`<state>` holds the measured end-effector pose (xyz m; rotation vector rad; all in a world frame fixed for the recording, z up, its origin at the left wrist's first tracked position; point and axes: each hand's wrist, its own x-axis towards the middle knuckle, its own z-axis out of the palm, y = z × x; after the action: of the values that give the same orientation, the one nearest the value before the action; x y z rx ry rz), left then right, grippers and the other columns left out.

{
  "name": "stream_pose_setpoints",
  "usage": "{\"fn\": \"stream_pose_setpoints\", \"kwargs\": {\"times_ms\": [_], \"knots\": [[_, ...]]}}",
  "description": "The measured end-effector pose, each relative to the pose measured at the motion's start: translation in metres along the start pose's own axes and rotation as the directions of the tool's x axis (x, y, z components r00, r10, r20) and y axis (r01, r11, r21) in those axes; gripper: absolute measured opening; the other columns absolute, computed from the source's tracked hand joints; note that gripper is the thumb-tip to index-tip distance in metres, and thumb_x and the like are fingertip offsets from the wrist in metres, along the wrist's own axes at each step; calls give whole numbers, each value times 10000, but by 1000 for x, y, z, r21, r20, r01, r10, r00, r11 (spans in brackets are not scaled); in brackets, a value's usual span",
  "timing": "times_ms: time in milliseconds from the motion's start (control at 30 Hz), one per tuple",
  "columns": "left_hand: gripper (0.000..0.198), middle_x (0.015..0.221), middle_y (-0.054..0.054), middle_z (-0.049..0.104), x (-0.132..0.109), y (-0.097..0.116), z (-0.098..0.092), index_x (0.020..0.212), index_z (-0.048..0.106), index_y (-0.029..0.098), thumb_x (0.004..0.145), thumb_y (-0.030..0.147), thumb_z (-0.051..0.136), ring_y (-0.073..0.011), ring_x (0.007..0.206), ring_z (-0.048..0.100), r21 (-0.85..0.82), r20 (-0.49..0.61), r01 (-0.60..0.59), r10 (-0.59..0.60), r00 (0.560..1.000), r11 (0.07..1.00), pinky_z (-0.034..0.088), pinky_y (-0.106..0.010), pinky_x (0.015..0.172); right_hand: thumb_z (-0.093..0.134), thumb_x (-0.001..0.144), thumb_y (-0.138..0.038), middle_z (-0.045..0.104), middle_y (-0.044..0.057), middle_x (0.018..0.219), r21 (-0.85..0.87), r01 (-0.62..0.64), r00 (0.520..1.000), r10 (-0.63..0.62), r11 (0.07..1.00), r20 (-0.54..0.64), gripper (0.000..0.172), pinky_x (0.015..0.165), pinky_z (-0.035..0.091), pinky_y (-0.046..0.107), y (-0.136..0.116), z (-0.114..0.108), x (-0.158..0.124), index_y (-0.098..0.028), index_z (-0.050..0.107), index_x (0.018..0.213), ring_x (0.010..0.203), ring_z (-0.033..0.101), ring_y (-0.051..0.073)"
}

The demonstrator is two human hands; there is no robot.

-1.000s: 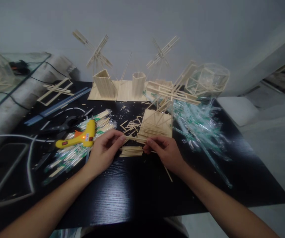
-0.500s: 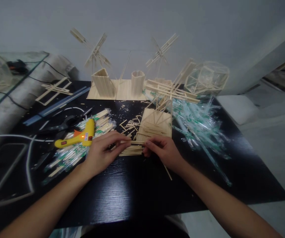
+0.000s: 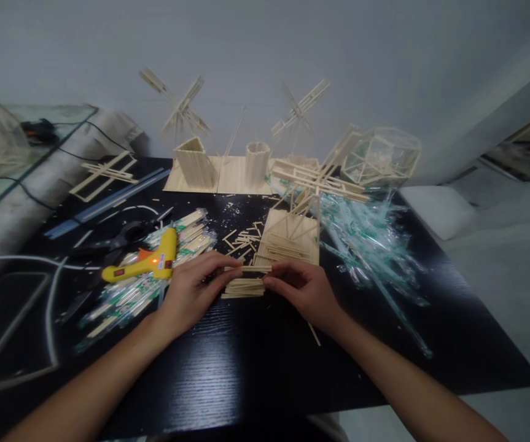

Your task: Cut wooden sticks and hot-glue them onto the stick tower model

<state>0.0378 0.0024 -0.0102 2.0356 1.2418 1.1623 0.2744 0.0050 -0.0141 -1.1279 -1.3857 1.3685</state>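
Between my two hands, thin wooden sticks (image 3: 255,269) are held level, one end in each. My left hand (image 3: 195,282) pinches their left end between thumb and fingers. The right end is pinched by my right hand (image 3: 299,288). Just below lies a small pile of short sticks (image 3: 242,288) on the table. Behind my right hand, more loose sticks (image 3: 285,247) rest on a flat wooden base (image 3: 311,230), which carries a stick-built windmill frame (image 3: 315,184). How many sticks are in my fingers I cannot tell.
A yellow glue gun (image 3: 166,255) lies on wrapped stick packs (image 3: 126,307) at left. Empty-looking plastic wrappers (image 3: 370,227) cover the right side. At the back stand a triangular stick tower (image 3: 194,164) and a round one (image 3: 257,166). Cut stick scraps (image 3: 245,240) lie mid-table.
The view has tilted slightly upward, so most things sit lower in the picture. Both hands keep their pinch on the sticks; the right fingers have shifted a little along them.
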Motion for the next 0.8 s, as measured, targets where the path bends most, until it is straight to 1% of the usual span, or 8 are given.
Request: {"fn": "stream_pose_setpoints", "kwargs": {"times_ms": [167,267,467,533,633,700,767,800], "knots": [[102,922,-32,782,0,2,-3,1002,762,226,942,280,701,-167,834,714,14,-32,18,-17,999,1000,551,-283,763,876,751,-391,813,52,876,-2,-3,1000,3,1000,-10,272,809,660,355,-1,-2,1,-210,772,925,808,785,210],[92,923,-26,784,2,3,-5,990,762,229,941,273,698,-169,844,713,31,-42,28,-26,999,999,553,-288,778,855,773,-411,804,54,872,-13,-3,999,2,1000,-32,271,788,652,334,-2,-2,1,-205,764,923,797,775,200],[115,941,-30,786,4,4,-7,985,757,225,959,295,669,-179,853,714,55,-57,56,-53,997,997,558,-310,802,774,845,-475,707,14,689,-36,16,996,-19,999,-84,297,619,573,262,-7,-5,3,-188,709,808,623,672,150],[105,936,-24,786,4,4,-7,977,754,225,957,289,674,-173,853,714,53,-58,44,-41,997,998,556,-304,805,728,888,-469,649,-7,626,-80,47,996,-54,996,-76,317,600,538,249,-8,-7,3,-187,673,753,587,621,133],[113,928,-24,786,4,4,-6,978,757,228,953,308,682,-172,837,715,48,-43,42,-40,998,998,554,-302,789,620,969,-477,568,-24,562,-147,84,994,-94,986,-64,417,587,499,246,-8,-8,4,-195,595,663,546,553,116],[135,925,-30,788,3,4,-6,975,760,229,951,337,683,-179,828,716,41,-26,59,-58,998,997,553,-309,774,649,956,-482,589,-22,596,-149,85,992,-97,985,-74,382,589,513,247,-6,-8,4,-199,607,703,561,572,120],[147,930,-32,791,3,4,-4,976,760,232,949,354,684,-181,832,716,31,-13,77,-76,997,997,550,-312,775,777,865,-460,682,-2,742,-113,96,992,-104,989,-69,274,653,571,260,-4,-6,3,-207,671,861,655,655,138],[146,932,-29,791,2,4,-3,977,761,234,947,355,686,-180,836,715,24,-8,85,-85,996,996,549,-310,777,836,810,-441,718,9,830,-91,104,992,-109,990,-56,302,705,600,276,-3,-4,2,-219,694,957,718,694,151]]}}
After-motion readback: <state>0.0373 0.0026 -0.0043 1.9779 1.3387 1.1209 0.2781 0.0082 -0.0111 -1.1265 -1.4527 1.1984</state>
